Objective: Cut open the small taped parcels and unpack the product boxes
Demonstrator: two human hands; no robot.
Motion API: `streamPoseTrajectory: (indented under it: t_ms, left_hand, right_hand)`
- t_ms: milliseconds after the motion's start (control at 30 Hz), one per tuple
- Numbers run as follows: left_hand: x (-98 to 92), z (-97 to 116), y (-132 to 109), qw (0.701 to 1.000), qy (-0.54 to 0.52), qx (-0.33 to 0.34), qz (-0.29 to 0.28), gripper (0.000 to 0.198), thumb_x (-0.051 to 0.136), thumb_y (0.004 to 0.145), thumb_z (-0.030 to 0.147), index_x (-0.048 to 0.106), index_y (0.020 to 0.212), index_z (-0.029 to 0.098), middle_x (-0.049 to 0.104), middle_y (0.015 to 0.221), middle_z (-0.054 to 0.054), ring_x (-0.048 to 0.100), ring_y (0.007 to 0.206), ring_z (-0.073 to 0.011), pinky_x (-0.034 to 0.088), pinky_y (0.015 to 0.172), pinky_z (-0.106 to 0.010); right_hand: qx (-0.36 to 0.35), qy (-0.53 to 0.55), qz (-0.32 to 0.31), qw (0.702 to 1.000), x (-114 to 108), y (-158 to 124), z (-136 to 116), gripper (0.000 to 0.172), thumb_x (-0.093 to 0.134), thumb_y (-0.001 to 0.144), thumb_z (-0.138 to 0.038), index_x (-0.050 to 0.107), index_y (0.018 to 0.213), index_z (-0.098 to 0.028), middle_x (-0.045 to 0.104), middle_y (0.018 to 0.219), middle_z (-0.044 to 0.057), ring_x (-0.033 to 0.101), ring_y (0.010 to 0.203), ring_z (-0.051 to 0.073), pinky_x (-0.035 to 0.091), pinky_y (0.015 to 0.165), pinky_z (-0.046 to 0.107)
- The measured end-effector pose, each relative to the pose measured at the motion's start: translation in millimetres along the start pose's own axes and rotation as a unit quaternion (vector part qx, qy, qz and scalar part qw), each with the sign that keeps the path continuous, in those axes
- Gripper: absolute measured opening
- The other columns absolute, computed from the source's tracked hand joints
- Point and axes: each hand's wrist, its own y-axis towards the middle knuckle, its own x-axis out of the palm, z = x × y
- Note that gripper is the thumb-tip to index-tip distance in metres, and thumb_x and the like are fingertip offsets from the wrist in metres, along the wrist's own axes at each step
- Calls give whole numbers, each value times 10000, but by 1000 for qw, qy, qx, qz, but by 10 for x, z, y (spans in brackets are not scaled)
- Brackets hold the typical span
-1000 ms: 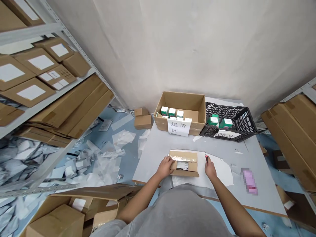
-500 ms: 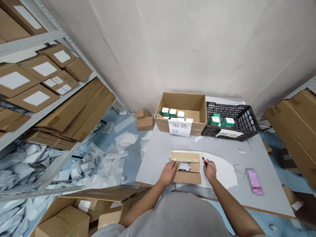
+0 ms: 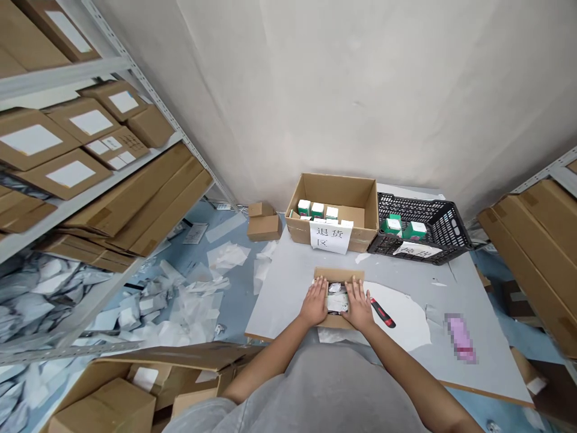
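Observation:
A small cardboard box [image 3: 338, 274] lies on the table in front of me with its top parted, showing white crumpled paper or plastic [image 3: 337, 300] inside. My left hand [image 3: 315, 302] rests flat on the box's left side, fingers stretched forward. On the opposite side my right hand [image 3: 358, 304] lies the same way, fingers out and holding nothing. Just right of that hand a red and black utility knife [image 3: 383, 313] lies on a white sheet [image 3: 412, 322]. What fills the bottom of the box cannot be made out.
At the table's back stand a larger cardboard box [image 3: 295, 231] with several green-and-white cartons and a black plastic crate [image 3: 451, 225] holding a few more. A blurred pink item [image 3: 460, 338] lies at the right. Shelves of boxes [image 3: 90, 123] flank the left; an open carton [image 3: 180, 355] stands low left.
My right hand has put the utility knife down on the white sheet and moved left onto the box. The box's top has been opened wider, showing more of the contents.

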Motion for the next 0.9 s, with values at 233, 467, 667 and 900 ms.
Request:
streamPoseTrajectory:
  t_ms: [233,467,667,900]
  left_hand:
    - [237,-137,63,999,17,-34,-25,1061,661,876,407,92,1717,101,83,1785,-256,116,1669,-382,245,1310,-577]
    - [321,-14,205,996,11,-91,-24,1146,757,784,350,130,1708,92,129,1772,-289,145,1655,-434,256,1295,-621]
    - [180,-109,218,989,-86,-111,47,1000,623,799,111,232,1716,191,376,1722,-192,355,1605,-336,345,1297,-534]
    - [-184,-535,-127,971,-142,-158,107,750,470,993,169,260,1709,252,567,1571,-137,575,1415,-286,499,1170,-473]
  right_hand:
    - [34,4,-47,998,18,159,68,1037,713,822,-240,215,1731,-277,-28,1829,118,5,1689,309,149,1298,627]
    - [21,82,-9,996,45,198,90,959,584,766,-94,367,1693,-211,88,1829,110,74,1687,306,205,1337,477]
    - [48,176,59,981,7,117,489,887,397,822,-71,364,1697,-214,363,1754,67,330,1625,193,286,1337,408]
    - [108,34,83,990,-45,-143,671,799,467,895,-105,358,1683,-178,203,1807,93,70,1689,302,46,1363,567]
